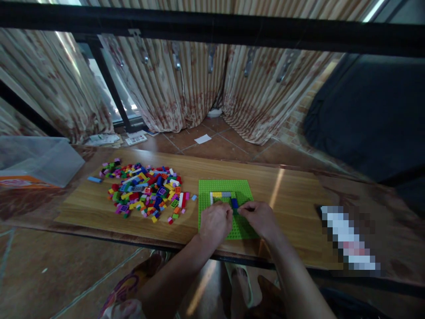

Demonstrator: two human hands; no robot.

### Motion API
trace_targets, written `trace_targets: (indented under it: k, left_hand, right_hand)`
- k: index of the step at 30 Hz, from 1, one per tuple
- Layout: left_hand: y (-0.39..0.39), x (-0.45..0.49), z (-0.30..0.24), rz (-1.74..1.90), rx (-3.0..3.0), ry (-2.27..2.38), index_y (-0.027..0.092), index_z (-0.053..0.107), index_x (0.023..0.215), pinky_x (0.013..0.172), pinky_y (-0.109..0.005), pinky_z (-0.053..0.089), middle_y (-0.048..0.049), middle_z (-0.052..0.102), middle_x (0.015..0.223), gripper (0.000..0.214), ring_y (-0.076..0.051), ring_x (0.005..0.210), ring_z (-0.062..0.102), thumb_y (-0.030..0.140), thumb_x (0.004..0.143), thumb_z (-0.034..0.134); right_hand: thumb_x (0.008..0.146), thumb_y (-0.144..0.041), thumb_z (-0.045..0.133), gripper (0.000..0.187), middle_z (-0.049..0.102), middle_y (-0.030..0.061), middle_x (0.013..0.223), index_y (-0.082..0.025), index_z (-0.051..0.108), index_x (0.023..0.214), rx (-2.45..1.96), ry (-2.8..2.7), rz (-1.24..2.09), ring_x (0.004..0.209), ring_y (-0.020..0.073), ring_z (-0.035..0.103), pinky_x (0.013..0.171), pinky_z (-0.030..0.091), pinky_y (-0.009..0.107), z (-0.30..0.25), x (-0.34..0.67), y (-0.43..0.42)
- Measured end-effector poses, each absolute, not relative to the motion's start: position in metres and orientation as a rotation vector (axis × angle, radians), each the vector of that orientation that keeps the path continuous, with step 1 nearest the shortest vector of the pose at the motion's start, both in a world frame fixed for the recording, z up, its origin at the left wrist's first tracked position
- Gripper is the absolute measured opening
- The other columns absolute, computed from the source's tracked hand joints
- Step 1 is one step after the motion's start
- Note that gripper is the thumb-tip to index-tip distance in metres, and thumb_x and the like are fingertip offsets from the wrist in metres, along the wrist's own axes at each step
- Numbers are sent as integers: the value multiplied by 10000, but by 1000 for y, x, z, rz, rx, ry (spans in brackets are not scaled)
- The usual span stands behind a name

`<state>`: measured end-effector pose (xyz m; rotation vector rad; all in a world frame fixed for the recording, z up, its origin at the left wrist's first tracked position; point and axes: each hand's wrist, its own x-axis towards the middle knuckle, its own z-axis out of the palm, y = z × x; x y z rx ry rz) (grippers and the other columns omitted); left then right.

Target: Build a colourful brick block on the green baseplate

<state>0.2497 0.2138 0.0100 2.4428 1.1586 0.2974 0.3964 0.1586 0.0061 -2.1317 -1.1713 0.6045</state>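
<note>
A green studded baseplate (pixel 245 188) lies on the wooden board in front of me. On it is a row of bricks with a white brick (pixel 211 197) at the left corner, a yellow brick (pixel 217 194) and a grey brick (pixel 226 194). A dark blue brick (pixel 234 203) sits to the right of that row. My left hand (pixel 215 220) rests over the plate with fingers curled, their tips near the blue brick; what they hold is hidden. From the right, my right hand (pixel 260 217) pinches at the blue brick's lower end with thumb and forefinger.
A pile of loose coloured bricks (pixel 146 190) spreads left of the plate. Beyond it stands a translucent plastic box (pixel 43 157). A blurred-out flat object (pixel 348 239) lies at the right. A dark bar (pixel 212 29) crosses above, before striped curtains (pixel 186 88).
</note>
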Motion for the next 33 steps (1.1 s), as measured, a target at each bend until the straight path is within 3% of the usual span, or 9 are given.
trace_targets:
  k: [8,14,18,27,33]
  left_hand:
    - [214,247,10,308,2427,1125,199,659,880,747,-271,505,-45,694,906,248,-172,828,663,243,937,422]
    - [223,240,11,516,2246,1057,195,643,1128,905,-291,500,-48,718,1065,291,-173,974,665,170,912,450]
    - [242,224,21,685,2105,1113,187,663,1134,813,-289,529,-50,739,949,306,-175,834,686,175,909,456]
    - [263,197,14,779,1947,1131,183,630,1165,805,-281,531,-54,732,968,306,-174,869,686,175,899,479]
    - [259,211,-5,802,1622,1032,157,529,1285,953,-338,509,-105,676,1180,369,-195,1094,641,269,939,468]
  right_hand:
    - [759,-369,580,231,741,33,729,-218,752,727,-2112,-1194,641,711,203,662,678,458,315,5,399,155]
    - [793,-476,532,387,694,52,649,-155,744,836,-2054,-971,608,612,200,638,559,451,291,-3,411,153]
    - [756,-524,572,429,685,57,642,-137,737,836,-2005,-852,448,605,200,626,561,449,291,3,418,151]
    - [678,-491,663,402,719,80,745,-145,714,877,-1765,-655,525,698,206,661,673,531,348,0,420,152]
    - [590,-528,772,477,734,85,872,-171,699,898,-1487,-476,685,819,215,690,828,542,413,0,403,163]
